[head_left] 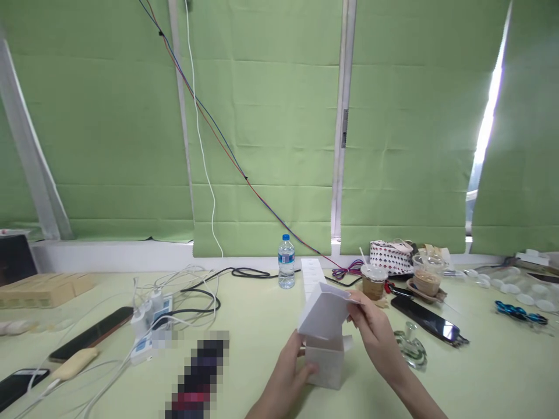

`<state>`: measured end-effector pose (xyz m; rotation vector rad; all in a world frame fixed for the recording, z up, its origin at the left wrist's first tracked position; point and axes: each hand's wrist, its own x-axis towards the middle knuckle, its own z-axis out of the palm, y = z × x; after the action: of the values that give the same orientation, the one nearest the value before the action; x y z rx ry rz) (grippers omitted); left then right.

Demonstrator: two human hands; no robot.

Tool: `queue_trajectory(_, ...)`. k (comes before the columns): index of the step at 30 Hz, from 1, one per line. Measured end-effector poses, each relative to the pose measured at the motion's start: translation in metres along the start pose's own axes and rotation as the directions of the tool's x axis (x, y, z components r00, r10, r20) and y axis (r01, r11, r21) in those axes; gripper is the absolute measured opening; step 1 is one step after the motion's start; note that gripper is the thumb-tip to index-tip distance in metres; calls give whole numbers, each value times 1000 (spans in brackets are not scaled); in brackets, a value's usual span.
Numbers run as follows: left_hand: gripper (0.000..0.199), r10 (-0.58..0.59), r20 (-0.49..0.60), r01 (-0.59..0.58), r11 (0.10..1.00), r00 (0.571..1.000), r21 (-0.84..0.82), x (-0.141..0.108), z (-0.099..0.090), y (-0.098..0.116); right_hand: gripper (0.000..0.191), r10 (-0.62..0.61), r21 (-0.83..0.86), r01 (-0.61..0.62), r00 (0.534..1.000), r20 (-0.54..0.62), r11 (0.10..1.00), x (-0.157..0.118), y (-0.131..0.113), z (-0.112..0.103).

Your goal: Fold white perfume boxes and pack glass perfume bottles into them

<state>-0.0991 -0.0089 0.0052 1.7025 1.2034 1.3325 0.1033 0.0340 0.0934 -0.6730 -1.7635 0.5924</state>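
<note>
A small white box [325, 364] stands on the pale green table [244, 349], its lid flap [325, 311] raised and tilted. My left hand [290, 372] grips the box's left side, thumb on the front face. At the flap's upper right corner, the fingers of my right hand [371, 326] are closed on its edge. A small side flap sticks out at the right of the box. The inside of the box is hidden from view.
Behind the box are a white strip of boxes [312, 273] and a water bottle [286, 265]. Rightward lie a glass object [411, 348], a phone [428, 319] and drink cups [374, 282]. A power strip [151, 326] with cables lies left.
</note>
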Motion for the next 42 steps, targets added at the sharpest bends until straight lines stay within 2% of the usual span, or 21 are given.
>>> queue_trajectory(4,67,-51,-7,51,998,999,-29,-1,4,1,19,-73,-149,81,996,56,985,2,8,-3)
queue_trajectory(8,68,-82,-19,82,997,996,-5,0,4,1,19,-27,-196,49,993,114,979,-1,8,-12)
queue_trajectory(13,64,-35,-20,36,997,999,64,-2,4,1,20,18,-230,20,987,160,973,-5,2,-17)
queue_trajectory(18,62,-66,-23,68,990,998,127,-5,5,0,21,31,-247,18,980,194,969,-9,8,-12)
queue_trajectory(23,66,-64,-33,66,996,997,61,-3,6,4,24,27,-256,56,950,310,965,-18,18,2)
queue_trajectory(26,64,-65,-42,67,997,997,38,-2,6,5,11,4,-190,53,958,288,980,-21,25,4)
queue_trajectory(29,64,-57,-58,61,996,997,59,-4,6,2,16,19,-136,13,972,232,991,-23,33,3)
queue_trajectory(31,57,-17,-58,22,996,998,83,-5,6,2,22,12,-146,20,977,214,989,-23,39,3)
queue_trajectory(34,43,34,-38,-30,994,999,104,-5,6,4,28,-86,-169,129,966,244,977,-23,43,4)
queue_trajectory(38,35,25,-32,-22,995,999,94,-2,5,10,23,-288,-196,363,900,327,911,-23,45,2)
queue_trajectory(42,36,22,-28,-19,994,999,106,0,4,9,23,-353,-237,457,856,377,857,-28,49,2)
